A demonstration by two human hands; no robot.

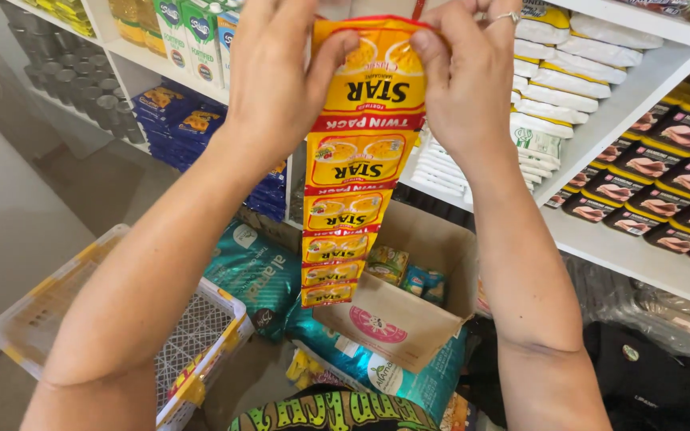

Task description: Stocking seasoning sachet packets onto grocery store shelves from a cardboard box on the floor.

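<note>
A long hanging strip of several joined yellow and red sachets (pixel 357 172) dangles in front of white store shelves. My left hand (pixel 273 76) pinches the top sachet's left upper corner between thumb and fingers. My right hand (pixel 465 76), with a ring on one finger, pinches the right upper corner. Both arms reach up from below. The strip's lower end hangs above an open cardboard box (pixel 409 319) that holds a few small packets.
A white shelf (pixel 632 92) at right carries stacked white pouches, with dark flat packs below. Cartons and blue packets fill the left shelves. A clear plastic basket (pixel 201 335) stands on the floor at left. Teal sacks (pixel 261 271) lie beside the box.
</note>
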